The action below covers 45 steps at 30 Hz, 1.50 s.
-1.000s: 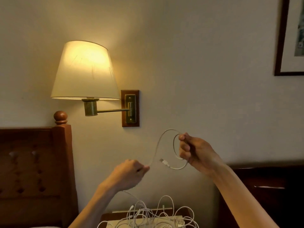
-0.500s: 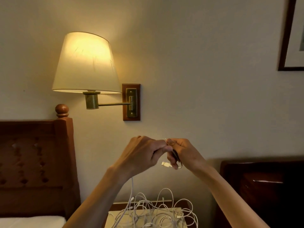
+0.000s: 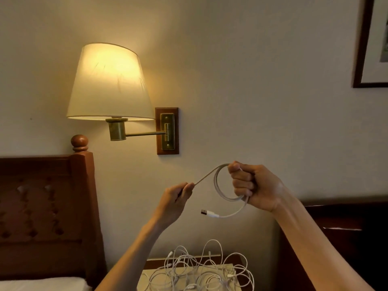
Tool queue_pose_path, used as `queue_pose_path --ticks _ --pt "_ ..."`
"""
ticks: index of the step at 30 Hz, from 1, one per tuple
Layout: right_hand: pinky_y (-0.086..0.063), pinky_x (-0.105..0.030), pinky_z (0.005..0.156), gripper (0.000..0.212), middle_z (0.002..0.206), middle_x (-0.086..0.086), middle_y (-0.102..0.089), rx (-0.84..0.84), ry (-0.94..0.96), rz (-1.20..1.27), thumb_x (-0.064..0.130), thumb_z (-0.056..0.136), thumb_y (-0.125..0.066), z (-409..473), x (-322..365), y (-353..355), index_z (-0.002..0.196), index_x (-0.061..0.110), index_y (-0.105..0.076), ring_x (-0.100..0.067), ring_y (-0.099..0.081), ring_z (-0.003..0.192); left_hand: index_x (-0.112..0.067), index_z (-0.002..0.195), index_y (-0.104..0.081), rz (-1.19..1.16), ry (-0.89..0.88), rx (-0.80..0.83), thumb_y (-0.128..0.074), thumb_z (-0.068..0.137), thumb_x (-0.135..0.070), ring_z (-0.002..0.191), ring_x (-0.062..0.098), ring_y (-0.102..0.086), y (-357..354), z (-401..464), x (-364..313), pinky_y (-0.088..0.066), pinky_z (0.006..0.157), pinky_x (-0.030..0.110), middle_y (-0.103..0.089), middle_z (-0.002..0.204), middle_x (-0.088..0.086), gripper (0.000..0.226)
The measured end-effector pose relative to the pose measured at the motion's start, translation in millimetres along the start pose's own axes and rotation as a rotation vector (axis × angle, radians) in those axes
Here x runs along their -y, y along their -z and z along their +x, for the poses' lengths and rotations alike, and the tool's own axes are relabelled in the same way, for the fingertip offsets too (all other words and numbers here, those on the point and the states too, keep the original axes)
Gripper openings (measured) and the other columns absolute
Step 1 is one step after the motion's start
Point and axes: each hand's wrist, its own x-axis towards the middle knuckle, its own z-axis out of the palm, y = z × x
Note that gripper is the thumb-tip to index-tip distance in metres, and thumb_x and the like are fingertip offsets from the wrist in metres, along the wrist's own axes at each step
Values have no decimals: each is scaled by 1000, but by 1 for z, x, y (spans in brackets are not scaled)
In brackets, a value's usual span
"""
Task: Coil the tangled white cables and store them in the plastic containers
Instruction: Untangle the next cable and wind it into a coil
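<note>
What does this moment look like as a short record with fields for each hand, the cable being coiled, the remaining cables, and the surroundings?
right hand: right hand grips the coil of the white cable
left hand: left hand pinches the cable's straight run
cable end: USB plug hangs free below the coil
remaining: tangled cables on the surface below
surroundings: lit wall lamp, wooden headboard, picture frame
containers: not in view

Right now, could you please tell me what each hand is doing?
Left hand: pinches the cable where it runs out from the coil.
Right hand: grips the coil in a closed fist.
</note>
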Motion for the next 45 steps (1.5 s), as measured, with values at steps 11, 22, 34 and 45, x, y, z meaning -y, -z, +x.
queue_pose_path --ticks 11,22,34,45 --pt "-29 -19 42 33 51 7 -27 -243 293 -145 30 104 -32 0 19 8 78 16 -47 -7 -26 40 -27 88 -47 656 -58 112 -34 101 -43 64 16 -54 14 -14 -13 -43 59 35 -57 78 -10 25" --pt "-42 -18 49 40 52 5 -57 -333 362 -975 24 105 -37 21 -19 -15 73 9 -56 -8 -53 48 -28 94 -59 672 -546 145 -38 99 -37 55 -4 -36 1 7 -110 -26 54 10 -60 72 -14 23" --pt "-23 -24 47 40 49 2 -35 -133 23 -544 29 105 -29 0 -20 -20 83 9 -56 -9 -22 43 -22 82 -56 259 -340 -100 -45 98 -42 56 4 -53 5 17 -56 -38 52 14 -55 65 -16 28" --pt "-34 -19 42 33 53 5 -36 -229 222 -204 28 105 -32 2 12 0 79 14 -47 -7 -32 42 -34 69 -51 202 1 83 -34 95 -55 50 4 -42 -18 -31 3 -33 52 27 -50 55 -13 38"
